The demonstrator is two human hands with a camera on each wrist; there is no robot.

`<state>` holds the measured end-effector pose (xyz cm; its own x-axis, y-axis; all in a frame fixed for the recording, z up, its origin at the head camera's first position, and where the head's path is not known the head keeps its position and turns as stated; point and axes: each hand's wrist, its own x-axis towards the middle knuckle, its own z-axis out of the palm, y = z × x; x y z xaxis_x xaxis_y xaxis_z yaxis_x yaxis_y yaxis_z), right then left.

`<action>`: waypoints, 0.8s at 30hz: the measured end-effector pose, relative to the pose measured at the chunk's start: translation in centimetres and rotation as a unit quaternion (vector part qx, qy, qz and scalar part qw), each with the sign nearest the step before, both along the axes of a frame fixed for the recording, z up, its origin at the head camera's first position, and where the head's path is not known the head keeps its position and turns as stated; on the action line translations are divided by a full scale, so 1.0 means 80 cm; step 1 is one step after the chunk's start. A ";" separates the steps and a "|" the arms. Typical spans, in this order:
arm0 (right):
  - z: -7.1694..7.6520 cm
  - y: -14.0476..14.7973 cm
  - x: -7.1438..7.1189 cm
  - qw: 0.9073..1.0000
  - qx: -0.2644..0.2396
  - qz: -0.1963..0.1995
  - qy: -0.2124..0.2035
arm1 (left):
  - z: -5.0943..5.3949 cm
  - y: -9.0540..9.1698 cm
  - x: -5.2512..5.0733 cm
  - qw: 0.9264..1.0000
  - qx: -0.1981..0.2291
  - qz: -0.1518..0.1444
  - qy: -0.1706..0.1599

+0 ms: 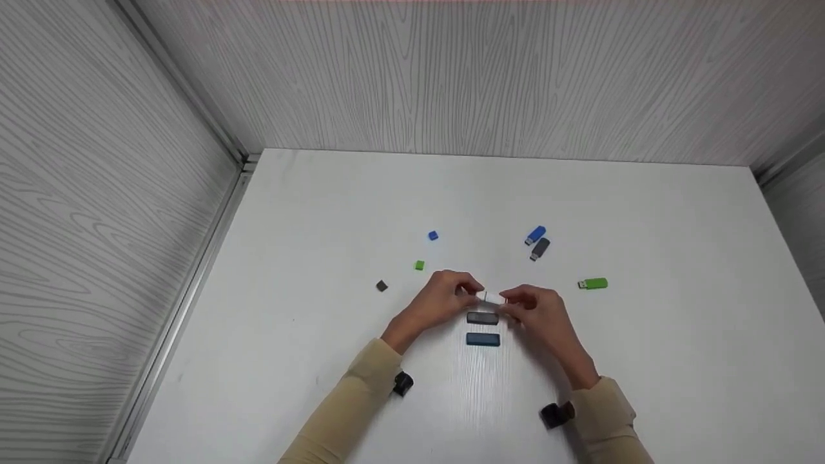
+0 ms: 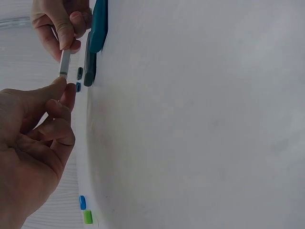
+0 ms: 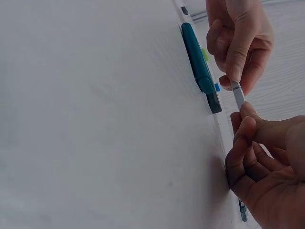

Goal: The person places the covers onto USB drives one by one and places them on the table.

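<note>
Left hand (image 1: 445, 298) and right hand (image 1: 541, 316) pinch a white oblong plastic-looking stick (image 1: 492, 298) at both ends; uneven pressure may drop it towards the grey oblong plastic-looking block (image 1: 482, 318) at six o'clock.

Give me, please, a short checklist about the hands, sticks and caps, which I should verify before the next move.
1. Left hand holds one end of the white stick: ok.
2. Right hand holds its other end: ok.
3. White stick fully closed: cannot tell; the hands cover its ends.
4. Blue stick, dark stick and green stick capped: not ok; metal plugs are bare.
5. Blue cap, green cap and dark cap in view: ok, lying loose.
6. Grey stick and teal stick lying apart from each other: ok.
</note>
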<state>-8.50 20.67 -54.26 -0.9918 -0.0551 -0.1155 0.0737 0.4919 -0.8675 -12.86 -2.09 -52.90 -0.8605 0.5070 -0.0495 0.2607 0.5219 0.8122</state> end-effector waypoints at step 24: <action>0.005 -0.007 -0.005 0.999 0.045 0.022 -0.002 | 0.003 0.005 0.008 0.986 -0.141 0.012 0.092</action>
